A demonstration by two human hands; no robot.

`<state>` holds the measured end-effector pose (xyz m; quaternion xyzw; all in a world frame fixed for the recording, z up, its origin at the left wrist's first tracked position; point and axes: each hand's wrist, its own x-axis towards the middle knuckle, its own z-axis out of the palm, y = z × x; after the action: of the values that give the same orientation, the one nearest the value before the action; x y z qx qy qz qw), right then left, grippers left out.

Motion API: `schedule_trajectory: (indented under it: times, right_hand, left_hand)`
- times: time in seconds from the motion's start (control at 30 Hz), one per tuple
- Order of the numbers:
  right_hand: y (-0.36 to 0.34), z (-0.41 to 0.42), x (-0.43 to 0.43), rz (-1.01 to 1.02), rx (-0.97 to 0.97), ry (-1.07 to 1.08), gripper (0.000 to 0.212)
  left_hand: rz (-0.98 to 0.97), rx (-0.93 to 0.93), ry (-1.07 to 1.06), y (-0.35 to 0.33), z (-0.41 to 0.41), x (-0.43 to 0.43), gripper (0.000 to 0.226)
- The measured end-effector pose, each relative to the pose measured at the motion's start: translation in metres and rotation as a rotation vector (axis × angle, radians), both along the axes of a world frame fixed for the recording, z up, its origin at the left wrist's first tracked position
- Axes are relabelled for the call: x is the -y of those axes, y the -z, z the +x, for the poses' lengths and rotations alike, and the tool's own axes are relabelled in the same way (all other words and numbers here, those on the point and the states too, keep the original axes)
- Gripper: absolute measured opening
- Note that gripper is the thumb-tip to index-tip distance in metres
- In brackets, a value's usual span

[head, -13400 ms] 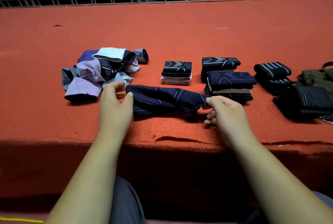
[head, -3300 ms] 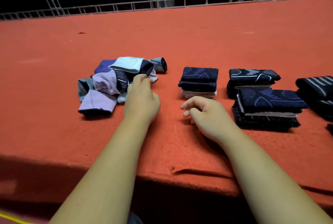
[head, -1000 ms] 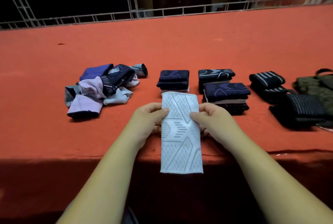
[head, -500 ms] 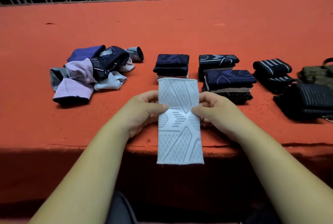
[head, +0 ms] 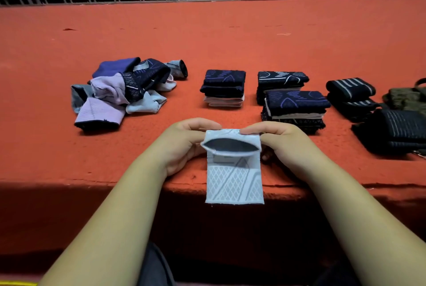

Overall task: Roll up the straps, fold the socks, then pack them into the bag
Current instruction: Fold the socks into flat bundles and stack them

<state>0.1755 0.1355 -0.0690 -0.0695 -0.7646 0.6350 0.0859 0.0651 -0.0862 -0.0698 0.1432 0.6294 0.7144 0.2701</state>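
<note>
Desk (head: pixel 207 39) in red cloth bears a loose sock heap (head: pixel 124 94) at left, folded stacks (head: pixel 223 88) in the middle, rolled straps (head: pixel 350 92) and a bag (head: pixel 408 99) cut off at right. Nearest, the white sock (head: pixel 234 182) lies lengthwise toward the person, near end overhanging the edge, far end doubled back; left hand (head: pixel 184 145) and right hand (head: pixel 283 143) pinch its upper corners
</note>
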Motion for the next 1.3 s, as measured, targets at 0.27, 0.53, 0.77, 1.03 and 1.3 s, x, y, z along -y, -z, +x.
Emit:
schedule_trajectory:
  times: [0.27,0.53,0.77,1.03,1.3]
  right_hand:
    - [-0.004,0.001,-0.003,-0.095,0.01,0.012,0.046]
    - [-0.003,0.005,-0.004,-0.003,-0.019,-0.043,0.028]
    - [-0.008,0.01,0.002,0.068,0.017,-0.204,0.04]
    - [-0.005,0.01,0.003,-0.069,-0.032,-0.115,0.03]
    - [-0.003,0.008,-0.001,-0.087,-0.027,-0.127,0.026]
  left_hand:
    - [0.019,0.043,-0.038,-0.006,-0.002,-0.001,0.035]
    - [-0.073,-0.055,0.104,-0.001,0.002,-0.001,0.033]
    - [0.046,-0.073,0.047,-0.003,0.009,-0.005,0.03]
    - [0.03,-0.059,0.173,0.0,0.009,-0.005,0.036]
    - [-0.016,-0.056,0.089,0.007,0.007,-0.009,0.033]
